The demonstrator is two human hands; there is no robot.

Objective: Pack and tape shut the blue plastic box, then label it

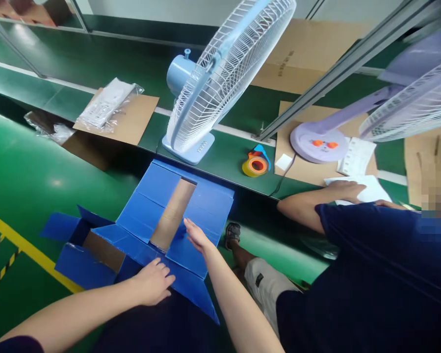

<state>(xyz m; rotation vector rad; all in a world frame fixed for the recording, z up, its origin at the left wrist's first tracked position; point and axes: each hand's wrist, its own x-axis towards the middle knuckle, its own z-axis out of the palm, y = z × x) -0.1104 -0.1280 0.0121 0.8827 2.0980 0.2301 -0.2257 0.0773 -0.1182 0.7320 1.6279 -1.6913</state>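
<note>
Our left hand [154, 282], fingers a bit spread, and right hand [197, 236], fingers close together, grip nothing at the blue box [141, 208] beside the green bench [227, 154]. Pushing too hard could bend its flaps inward.

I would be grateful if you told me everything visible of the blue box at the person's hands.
The blue box looks like cardboard. Two top flaps lie folded inward, leaving a long gap that shows brown; the near flap slopes outward, open. It sits close in front of the green bench. The left hand rests on the near flap; the right hand is at the right flap, contact unclear.
</note>
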